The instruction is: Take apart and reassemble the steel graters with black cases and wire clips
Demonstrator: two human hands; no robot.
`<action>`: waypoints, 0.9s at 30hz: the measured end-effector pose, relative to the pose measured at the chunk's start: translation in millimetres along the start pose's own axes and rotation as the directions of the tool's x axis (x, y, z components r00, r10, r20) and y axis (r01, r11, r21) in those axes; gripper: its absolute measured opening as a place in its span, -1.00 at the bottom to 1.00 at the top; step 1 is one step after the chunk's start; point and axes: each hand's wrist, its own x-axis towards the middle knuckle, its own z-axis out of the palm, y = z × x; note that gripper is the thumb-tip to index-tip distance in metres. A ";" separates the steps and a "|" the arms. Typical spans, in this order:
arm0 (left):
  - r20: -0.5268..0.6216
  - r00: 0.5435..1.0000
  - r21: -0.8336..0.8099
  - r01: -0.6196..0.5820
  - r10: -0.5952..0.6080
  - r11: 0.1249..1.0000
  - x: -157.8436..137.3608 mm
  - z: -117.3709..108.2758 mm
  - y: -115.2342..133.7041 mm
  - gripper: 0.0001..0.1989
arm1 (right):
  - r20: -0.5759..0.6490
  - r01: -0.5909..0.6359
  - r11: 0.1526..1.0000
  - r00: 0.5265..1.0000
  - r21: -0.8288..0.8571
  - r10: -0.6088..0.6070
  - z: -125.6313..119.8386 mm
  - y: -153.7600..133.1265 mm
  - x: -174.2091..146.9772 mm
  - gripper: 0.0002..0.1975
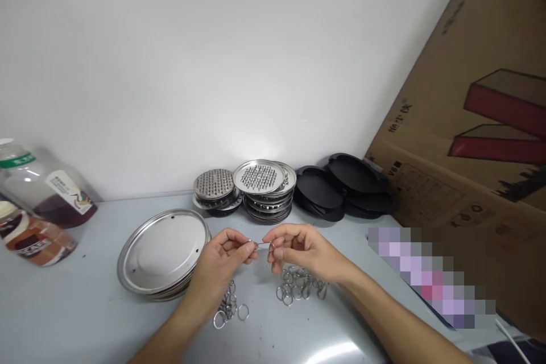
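Observation:
Both my hands meet in the middle of the table. My left hand [226,259] pinches one end of a thin metal wire piece [263,245] between thumb and fingertips. At its other end, where a small loop shows, my right hand [301,247] pinches it with thumb and index finger. My fingers partly cover this piece, so its full shape is hidden. Under my right hand lies a pile of metal rings with wire loops [298,284]. A smaller pile of rings [230,304] lies beside my left wrist, with one loose ring [243,312] near it.
Left of my hands is a stack of round metal plates [166,253]. Behind stand stacked perforated grater discs [258,178] and black round trays [319,190]. A bottle [63,193] and a jar [38,239] stand left. A cardboard box [447,182] leans right, behind a blurred-out object [426,278].

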 end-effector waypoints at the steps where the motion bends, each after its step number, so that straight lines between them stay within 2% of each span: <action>1: 0.012 1.000 -0.029 0.012 -0.012 0.999 0.0 0.2 1.3 -0.77 | 0.008 0.010 1.000 1.000 0.011 -0.011 1.4 1.2 0.1 -0.71; 4: 0.127 0.986 -0.120 0.124 -0.109 0.985 -1.9 3.0 1.6 -0.79 | -0.051 0.084 0.994 0.995 -0.070 -0.088 6.1 5.5 1.8 -0.75; 8: 0.317 0.911 -0.148 0.321 -0.263 0.935 -6.8 8.6 -7.5 -0.82 | -0.186 0.200 0.933 0.947 -0.298 -0.262 16.3 11.5 3.5 -0.91; 9: 0.323 0.903 -0.143 0.344 -0.285 0.928 -7.4 9.5 -10.4 -0.82 | -0.192 0.191 0.931 0.947 -0.310 -0.258 18.6 12.6 4.1 -0.90; 11: 0.275 0.913 -0.137 0.347 -0.301 0.928 -7.1 9.6 -15.6 -0.82 | -0.186 0.137 0.952 0.964 -0.273 -0.192 21.8 14.6 5.7 -0.85; 14: 0.178 0.947 -0.186 0.298 -0.267 0.936 -3.9 7.0 -19.6 -0.81 | -0.197 0.082 0.975 0.973 -0.205 -0.123 23.1 17.2 8.3 -0.81; 18: 0.198 0.952 -0.246 0.277 -0.232 0.929 -0.5 6.6 -17.8 -0.79 | -0.263 0.066 0.960 0.955 -0.271 -0.140 22.8 21.8 8.4 -0.84; 20: 0.189 0.962 -0.159 0.228 -0.197 0.961 -1.2 9.1 -15.5 -0.78 | -0.296 0.042 0.940 0.944 -0.339 -0.149 23.3 24.3 7.1 -0.89; 23: 0.117 0.990 0.060 0.073 -0.080 0.996 -4.1 12.5 -13.6 -0.82 | -0.310 0.000 0.890 0.937 -0.456 -0.158 24.6 26.0 5.7 -0.93; 25: 0.048 0.999 0.229 -0.034 0.023 0.973 -5.5 12.6 -14.2 -0.86 | -0.287 -0.016 0.870 0.947 -0.492 -0.145 24.3 25.2 6.0 -0.86; 27: -0.020 0.993 0.375 -0.098 0.113 0.922 -5.4 10.6 -15.7 -0.86 | -0.246 -0.014 0.886 0.963 -0.464 -0.114 21.9 23.6 7.3 -0.79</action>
